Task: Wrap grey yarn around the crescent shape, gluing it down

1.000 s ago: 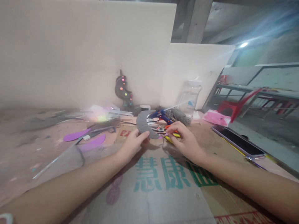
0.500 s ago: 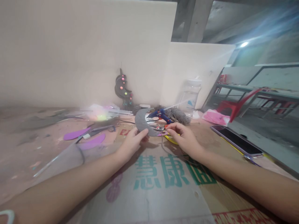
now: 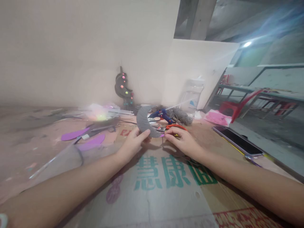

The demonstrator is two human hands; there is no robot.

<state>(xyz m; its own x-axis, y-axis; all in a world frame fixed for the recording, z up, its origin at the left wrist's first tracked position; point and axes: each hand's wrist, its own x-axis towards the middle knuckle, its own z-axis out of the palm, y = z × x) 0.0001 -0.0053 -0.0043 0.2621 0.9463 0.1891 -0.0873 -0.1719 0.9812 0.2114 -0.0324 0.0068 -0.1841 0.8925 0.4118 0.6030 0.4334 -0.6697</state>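
A crescent shape wrapped in grey yarn (image 3: 143, 122) stands tilted up over the cardboard. My left hand (image 3: 136, 139) grips its lower outer curve between thumb and fingers. At the crescent's lower tip a small bit of purple (image 3: 162, 135) shows uncovered. My right hand (image 3: 179, 139) is closed in a pinch right beside that tip; what its fingertips hold is too small to make out. A thin strand hangs down below the tip. Just behind the right hand lies a tool with orange handles (image 3: 177, 127), partly covered by it.
Behind the crescent are a blue glue gun (image 3: 161, 114) and a grey yarn skein (image 3: 181, 116). A clear bottle (image 3: 193, 95) stands by the wall, where a decorated dark crescent (image 3: 122, 87) hangs. Purple pieces (image 3: 74, 134) lie left, a phone (image 3: 237, 141) right.
My right hand has moved left and slightly down to the crescent's lower tip, uncovering more of the orange handles. The left hand keeps its hold. The whole view has shifted slightly.
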